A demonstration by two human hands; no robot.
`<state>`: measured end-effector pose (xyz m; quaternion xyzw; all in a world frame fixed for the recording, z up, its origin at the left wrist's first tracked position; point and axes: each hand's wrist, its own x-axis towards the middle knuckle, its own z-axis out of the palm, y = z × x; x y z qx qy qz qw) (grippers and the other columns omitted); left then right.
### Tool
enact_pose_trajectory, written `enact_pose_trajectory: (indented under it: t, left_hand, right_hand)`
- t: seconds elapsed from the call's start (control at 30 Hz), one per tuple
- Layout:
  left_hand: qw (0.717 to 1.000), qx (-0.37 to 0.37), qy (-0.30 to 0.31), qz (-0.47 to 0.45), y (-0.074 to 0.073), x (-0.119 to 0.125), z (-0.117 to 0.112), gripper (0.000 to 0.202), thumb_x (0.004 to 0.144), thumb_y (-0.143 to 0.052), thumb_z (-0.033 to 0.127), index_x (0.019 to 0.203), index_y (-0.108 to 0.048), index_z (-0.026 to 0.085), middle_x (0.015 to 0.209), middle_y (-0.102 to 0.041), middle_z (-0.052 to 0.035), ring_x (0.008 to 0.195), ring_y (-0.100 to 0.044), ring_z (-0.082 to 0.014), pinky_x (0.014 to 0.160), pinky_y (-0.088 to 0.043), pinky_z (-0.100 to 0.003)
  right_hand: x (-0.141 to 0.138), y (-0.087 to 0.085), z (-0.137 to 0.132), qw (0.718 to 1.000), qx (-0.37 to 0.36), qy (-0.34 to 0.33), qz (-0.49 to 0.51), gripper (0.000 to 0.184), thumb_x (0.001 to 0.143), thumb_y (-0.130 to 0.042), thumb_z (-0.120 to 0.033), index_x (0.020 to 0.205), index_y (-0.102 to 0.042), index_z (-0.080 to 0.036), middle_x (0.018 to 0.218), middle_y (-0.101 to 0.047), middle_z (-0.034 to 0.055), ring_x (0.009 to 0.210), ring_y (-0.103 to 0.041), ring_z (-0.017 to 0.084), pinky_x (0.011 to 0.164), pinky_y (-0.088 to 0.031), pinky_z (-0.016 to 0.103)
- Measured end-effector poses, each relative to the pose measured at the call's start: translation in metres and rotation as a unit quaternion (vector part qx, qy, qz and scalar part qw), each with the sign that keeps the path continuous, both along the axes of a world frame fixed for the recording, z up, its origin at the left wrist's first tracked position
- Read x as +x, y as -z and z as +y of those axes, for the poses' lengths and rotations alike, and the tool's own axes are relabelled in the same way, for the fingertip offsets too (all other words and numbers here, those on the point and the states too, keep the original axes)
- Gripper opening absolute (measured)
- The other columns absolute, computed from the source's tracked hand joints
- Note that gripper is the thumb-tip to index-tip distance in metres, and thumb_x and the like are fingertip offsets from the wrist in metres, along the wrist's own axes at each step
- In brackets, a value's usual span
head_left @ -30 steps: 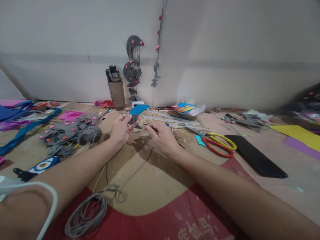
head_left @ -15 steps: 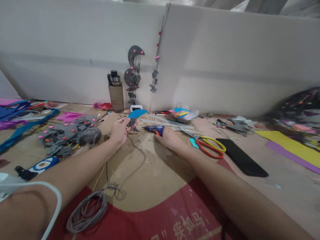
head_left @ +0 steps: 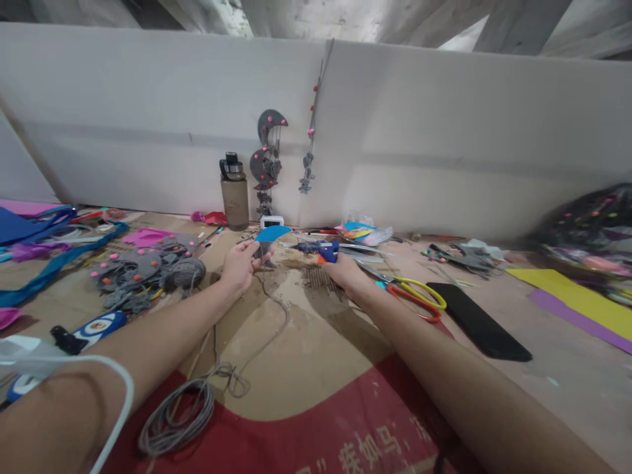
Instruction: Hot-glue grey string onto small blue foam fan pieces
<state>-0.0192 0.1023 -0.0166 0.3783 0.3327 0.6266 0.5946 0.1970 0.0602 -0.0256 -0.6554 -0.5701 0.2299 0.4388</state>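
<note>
My left hand (head_left: 240,266) is closed in a pinch on a small grey felt piece (head_left: 260,251) with a grey cord (head_left: 276,316) trailing from it down to a coil (head_left: 175,418) near me. My right hand (head_left: 342,270) is wrapped round the handle of a blue glue gun (head_left: 320,249), lifted just above the cardboard-covered floor. The gun's nozzle points left toward the felt piece. A blue half-circle of foam (head_left: 273,232) lies just behind my left hand.
Red and yellow scissors (head_left: 415,296) and a black flat case (head_left: 476,320) lie to the right. A grey felt pile with pink dots and a yarn ball (head_left: 184,272) sit left. A brown bottle (head_left: 235,197) stands by the white wall. Yellow and purple sheets (head_left: 573,289) lie far right.
My right hand left the felt piece, reached right to the blue glue gun, gripped it and lifted it. My left hand kept its pinch. The view tilted upward.
</note>
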Motion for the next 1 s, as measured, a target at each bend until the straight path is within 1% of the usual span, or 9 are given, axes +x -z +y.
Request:
enact_pose_trajectory:
  t: [0.07,0.1,0.17,0.23,0.3,0.43,0.63,0.83,1.0]
  left_hand:
    - [1.000,0.001,-0.003,-0.003,0.001,0.000,0.001,0.003,0.077,-0.056,0.013,0.074,-0.056,0.012,0.069,-0.066,-0.0051,0.064,-0.066,-0.0122,0.059,-0.055,-0.022]
    - [1.000,0.002,-0.006,-0.005,0.002,-0.001,0.001,0.004,0.076,-0.057,0.013,0.073,-0.056,0.011,0.069,-0.066,-0.0048,0.064,-0.066,-0.0122,0.059,-0.055,-0.022]
    - [1.000,0.006,-0.009,-0.007,0.004,-0.001,0.002,0.004,0.075,-0.058,0.013,0.072,-0.056,0.011,0.068,-0.066,-0.0045,0.064,-0.066,-0.0121,0.059,-0.055,-0.022]
    - [1.000,0.012,-0.002,0.000,0.005,-0.001,0.002,0.006,0.074,-0.060,0.015,0.071,-0.057,0.011,0.067,-0.066,-0.0049,0.064,-0.065,-0.0121,0.059,-0.055,-0.022]
    - [1.000,0.016,0.006,0.008,0.006,-0.001,0.002,0.007,0.073,-0.061,0.016,0.071,-0.057,0.011,0.068,-0.067,-0.0054,0.064,-0.065,-0.0122,0.058,-0.054,-0.021]
    - [1.000,0.016,0.006,0.012,0.007,0.001,0.001,0.007,0.071,-0.063,0.016,0.075,-0.058,0.011,0.068,-0.066,-0.0049,0.064,-0.065,-0.0124,0.058,-0.054,-0.021]
    - [0.999,0.024,0.024,0.035,0.007,0.005,-0.001,0.010,0.068,-0.065,0.018,0.073,-0.059,0.011,0.069,-0.067,-0.0053,0.065,-0.065,-0.0125,0.061,-0.054,-0.023]
    - [0.998,0.028,0.041,0.049,0.006,0.007,-0.007,0.012,0.066,-0.067,0.019,0.072,-0.059,0.011,0.066,-0.066,-0.0040,0.063,-0.065,-0.0134,0.060,-0.054,-0.025]
    - [0.998,0.017,0.033,0.053,0.006,0.009,-0.008,0.012,0.065,-0.067,0.017,0.071,-0.058,0.012,0.064,-0.064,-0.0022,0.061,-0.064,-0.0126,0.062,-0.055,-0.027]
  right_hand:
    - [-0.011,-0.005,-0.008,0.999,-0.011,0.015,0.051,0.024,0.067,-0.054,-0.023,0.090,-0.055,-0.016,0.057,-0.058,-0.0002,0.042,-0.049,0.012,0.042,-0.038,0.024]
    - [-0.017,-0.007,-0.013,0.998,0.003,0.013,0.068,0.028,0.068,-0.052,-0.022,0.095,-0.052,-0.016,0.061,-0.059,-0.0001,0.042,-0.049,0.012,0.041,-0.038,0.024]
    - [-0.031,-0.008,-0.021,0.994,0.051,-0.020,0.093,0.034,0.069,-0.050,-0.021,0.103,-0.046,-0.017,0.068,-0.060,0.0001,0.044,-0.051,0.012,0.042,-0.040,0.024]
    - [-0.041,-0.006,-0.027,0.987,0.087,-0.078,0.107,0.033,0.072,-0.050,-0.023,0.104,-0.044,-0.018,0.077,-0.061,0.0015,0.048,-0.053,0.011,0.045,-0.044,0.025]
    - [-0.047,-0.002,-0.030,0.981,0.099,-0.127,0.107,0.031,0.075,-0.050,-0.027,0.104,-0.045,-0.018,0.085,-0.063,0.0040,0.054,-0.055,0.012,0.049,-0.046,0.025]
    - [-0.048,0.002,-0.032,0.977,0.122,-0.158,0.077,0.033,0.078,-0.050,-0.028,0.110,-0.046,-0.018,0.096,-0.064,0.0061,0.062,-0.057,0.012,0.058,-0.047,0.027]
    - [-0.044,-0.004,-0.036,0.980,0.159,-0.117,-0.020,0.025,0.080,-0.050,-0.029,0.102,-0.053,-0.017,0.094,-0.063,0.0063,0.080,-0.057,0.018,0.077,-0.044,0.034]
    - [-0.047,-0.006,-0.038,0.978,0.156,-0.134,-0.043,0.021,0.081,-0.047,-0.028,0.099,-0.051,-0.017,0.091,-0.060,0.0067,0.080,-0.055,0.019,0.076,-0.043,0.034]
    - [-0.049,-0.003,-0.037,0.980,0.143,-0.130,-0.044,0.019,0.080,-0.048,-0.027,0.096,-0.051,-0.017,0.085,-0.061,0.0057,0.074,-0.055,0.018,0.072,-0.043,0.034]
